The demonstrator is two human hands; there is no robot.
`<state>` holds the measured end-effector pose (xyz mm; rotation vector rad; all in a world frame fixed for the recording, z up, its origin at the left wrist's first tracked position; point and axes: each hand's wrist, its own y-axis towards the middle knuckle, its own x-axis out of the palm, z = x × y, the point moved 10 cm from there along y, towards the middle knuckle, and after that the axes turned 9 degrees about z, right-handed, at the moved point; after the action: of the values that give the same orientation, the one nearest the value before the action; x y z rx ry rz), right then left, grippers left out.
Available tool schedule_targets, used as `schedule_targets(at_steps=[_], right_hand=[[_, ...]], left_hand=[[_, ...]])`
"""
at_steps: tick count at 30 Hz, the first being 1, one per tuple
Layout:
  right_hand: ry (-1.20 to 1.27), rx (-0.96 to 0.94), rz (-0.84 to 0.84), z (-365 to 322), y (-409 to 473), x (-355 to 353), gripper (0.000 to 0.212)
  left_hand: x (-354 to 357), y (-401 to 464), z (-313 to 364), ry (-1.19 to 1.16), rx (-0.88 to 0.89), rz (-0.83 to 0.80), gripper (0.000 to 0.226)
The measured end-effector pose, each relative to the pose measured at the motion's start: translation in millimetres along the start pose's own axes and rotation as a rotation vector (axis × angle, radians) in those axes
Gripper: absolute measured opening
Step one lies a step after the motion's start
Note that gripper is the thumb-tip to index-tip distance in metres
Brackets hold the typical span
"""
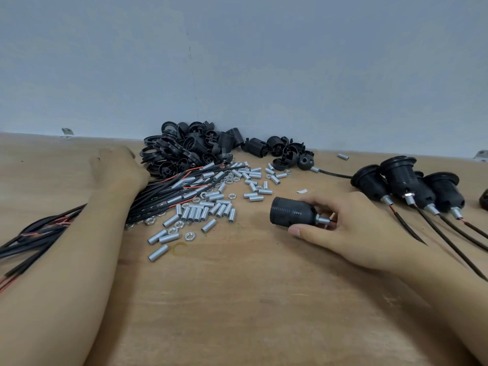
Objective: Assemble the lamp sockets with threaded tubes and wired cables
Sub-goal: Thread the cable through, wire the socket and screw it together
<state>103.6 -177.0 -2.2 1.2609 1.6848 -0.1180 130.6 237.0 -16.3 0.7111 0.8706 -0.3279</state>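
My right hand [340, 225] holds a black lamp socket [291, 213] by its silver threaded tube, lying sideways just above the wooden table [250, 299], its open end pointing left. My left hand [118, 167] reaches far across the table, blurred, its fingers at the pile of black socket parts and rings [190, 147]; whether it grips anything is hidden. A bundle of black cables with red wires [169, 191] lies under and beside my left forearm. Loose silver threaded tubes [200, 211] and hex nuts [189, 235] are scattered in the middle.
Several assembled sockets with tubes and cables [406, 186] lie at the right. More black socket halves [287, 151] sit by the wall. A yellowish ring [180, 249] lies near the tubes. One lone tube [343, 156] rests at the back right.
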Motion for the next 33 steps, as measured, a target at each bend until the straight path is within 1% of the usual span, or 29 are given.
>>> schedule_targets(at_steps=[2, 4, 6, 7, 9, 10, 11, 12, 13, 15, 17, 19, 20, 22, 24, 26, 28, 29, 31, 32, 33], right_hand=[[-0.003, -0.006, -0.004, -1, 1, 1, 0.029], [-0.013, -0.008, -0.010, -1, 1, 2, 0.031], [-0.016, -0.007, -0.007, -2, 0, 1, 0.032], [-0.014, -0.012, -0.002, -3, 0, 0, 0.031], [-0.009, -0.024, 0.015, -4, 1, -1, 0.031], [0.004, -0.021, 0.027, -3, 1, -1, 0.032], [0.027, -0.011, 0.042, -2, 2, -2, 0.032], [0.052, -0.001, 0.066, 0, 2, -4, 0.031], [0.066, 0.001, 0.100, 1, 3, -7, 0.029], [0.082, 0.001, 0.171, 3, 4, -13, 0.027], [0.124, 0.033, 0.212, 7, 4, -18, 0.028], [0.157, 0.040, 0.216, 9, 5, -20, 0.033], [0.173, 0.034, 0.216, 10, 6, -21, 0.035], [0.184, 0.017, 0.240, 11, 5, -24, 0.035], [0.146, -0.047, 0.279, 6, 4, -28, 0.041], [0.074, -0.131, 0.286, -3, 3, -27, 0.053], [0.043, -0.182, 0.273, -9, 3, -25, 0.056], [0.058, -0.183, 0.270, -9, 3, -26, 0.052], [0.111, -0.137, 0.269, -4, 2, -30, 0.039], [0.150, -0.083, 0.256, 1, 2, -30, 0.032], [0.218, -0.011, 0.231, 7, 2, -28, 0.031]], left_hand=[[6, -1, -5, 0.094, -0.023, -0.051, 0.036], [8, -2, -4, 0.102, -0.005, -0.083, 0.031], [-2, -3, 0, 0.066, 0.029, -0.034, 0.025], [-12, -3, 5, 0.019, 0.050, 0.028, 0.024], [-39, -9, 28, -0.150, 0.158, 0.176, 0.036], [-53, -19, 44, -0.271, 0.229, 0.233, 0.041], [-64, -32, 61, -0.419, 0.275, 0.250, 0.043], [-69, -47, 78, -0.591, 0.287, 0.206, 0.041], [-69, -64, 96, -0.763, 0.281, 0.111, 0.036], [-56, -109, 133, -1.043, 0.273, -0.187, 0.028], [-38, -155, 164, -1.192, 0.317, -0.489, 0.027], [-28, -188, 181, -1.280, 0.329, -0.684, 0.037], [-23, -196, 185, -1.328, 0.290, -0.751, 0.041], [-15, -202, 186, -1.384, 0.209, -0.832, 0.043], [-9, -204, 184, -1.359, 0.177, -0.886, 0.042], [-4, -209, 181, -1.290, 0.175, -0.941, 0.052], [0, -214, 179, -1.241, 0.140, -0.992, 0.061], [0, -214, 179, -1.246, 0.122, -1.006, 0.061], [-5, -212, 181, -1.293, 0.127, -1.001, 0.055], [-9, -210, 182, -1.322, 0.146, -0.989, 0.050], [-13, -209, 183, -1.347, 0.176, -0.978, 0.046]])
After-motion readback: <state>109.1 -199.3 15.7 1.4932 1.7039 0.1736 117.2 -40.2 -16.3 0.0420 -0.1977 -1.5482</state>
